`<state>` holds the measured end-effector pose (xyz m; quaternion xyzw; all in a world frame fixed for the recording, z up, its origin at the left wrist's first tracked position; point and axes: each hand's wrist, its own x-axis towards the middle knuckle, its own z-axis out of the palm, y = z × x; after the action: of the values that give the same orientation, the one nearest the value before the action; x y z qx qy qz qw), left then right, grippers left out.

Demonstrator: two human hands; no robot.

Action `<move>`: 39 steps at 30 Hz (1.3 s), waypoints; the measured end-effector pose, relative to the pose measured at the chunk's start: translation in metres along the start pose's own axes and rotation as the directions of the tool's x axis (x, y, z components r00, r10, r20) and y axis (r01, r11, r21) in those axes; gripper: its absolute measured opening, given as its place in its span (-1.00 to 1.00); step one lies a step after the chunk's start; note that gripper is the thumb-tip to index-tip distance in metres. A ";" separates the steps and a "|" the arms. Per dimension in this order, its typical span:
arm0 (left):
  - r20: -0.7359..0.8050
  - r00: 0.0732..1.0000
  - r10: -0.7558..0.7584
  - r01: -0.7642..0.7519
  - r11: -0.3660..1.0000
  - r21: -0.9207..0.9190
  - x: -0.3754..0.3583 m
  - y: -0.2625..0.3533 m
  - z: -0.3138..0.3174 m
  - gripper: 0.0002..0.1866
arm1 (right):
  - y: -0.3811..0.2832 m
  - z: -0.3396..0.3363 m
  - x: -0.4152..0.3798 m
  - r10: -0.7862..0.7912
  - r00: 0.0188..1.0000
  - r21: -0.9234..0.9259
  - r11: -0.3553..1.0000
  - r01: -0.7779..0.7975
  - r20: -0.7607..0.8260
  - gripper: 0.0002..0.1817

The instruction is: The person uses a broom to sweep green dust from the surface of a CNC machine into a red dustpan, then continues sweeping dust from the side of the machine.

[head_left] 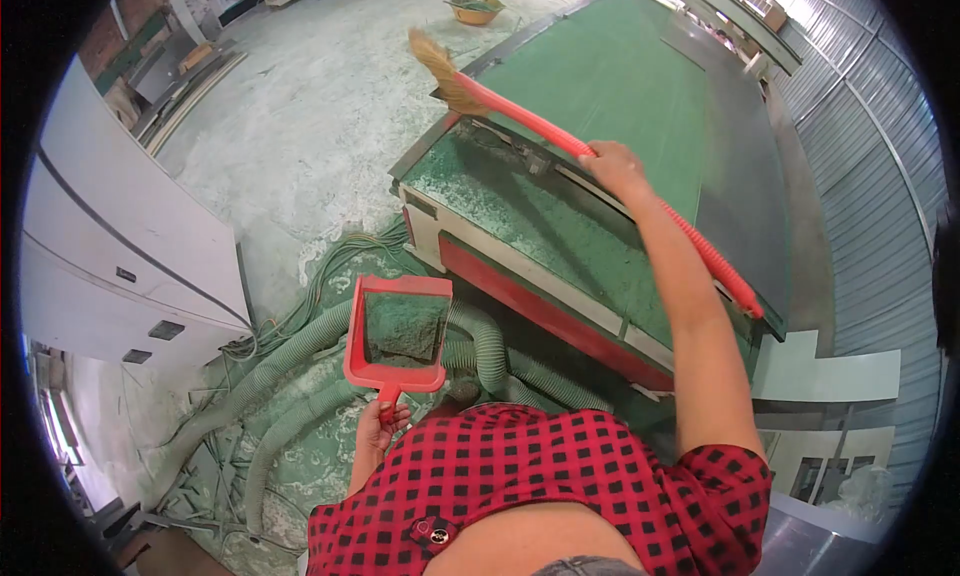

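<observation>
My right hand (612, 166) grips the red ribbed handle of a broom (540, 126), stretched out over the machine. The broom's straw bristles point up and left, above the near left corner of the long green machine bed (590, 56). Low on the left, my left hand (384, 424) is closed round the short handle of a red dustpan (398, 378). A heap of green-grey dust (405, 328) lies in the pan. Dust also coats the machine's lower front ledge (540, 216), beneath my right arm.
Thick ribbed hoses (290, 351) and cables (330, 266) run over the dusty floor around the dustpan. A white cabinet (130, 246) stands at left. A yellow basin (475, 11) sits on the far floor. Pale panels (830, 366) lie at right by a corrugated wall (860, 146).
</observation>
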<state>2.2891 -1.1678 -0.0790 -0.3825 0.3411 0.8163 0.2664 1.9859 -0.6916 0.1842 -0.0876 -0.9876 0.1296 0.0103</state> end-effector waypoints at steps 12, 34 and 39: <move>0.070 0.997 -0.043 0.033 0.990 0.135 0.024 0.020 0.020 -0.55 | 0.088 -0.095 -0.090 0.035 0.999 -0.325 0.945 -0.043 -0.030 -0.64; 0.181 0.983 -0.017 -0.026 0.973 0.230 0.008 0.016 0.060 -0.55 | 0.121 -0.082 -0.171 -0.012 0.998 -0.334 0.942 -0.011 -0.068 -0.64; 0.161 0.985 -0.062 0.027 0.977 0.212 0.013 0.010 0.049 -0.54 | 0.127 -0.100 -0.199 -0.106 0.983 -0.245 0.967 0.067 -0.149 -0.63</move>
<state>2.2528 -1.1347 -0.0630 -0.2903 0.3927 0.7990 0.3509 2.2082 -0.5807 0.2487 -0.0551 -0.9948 0.0019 0.0852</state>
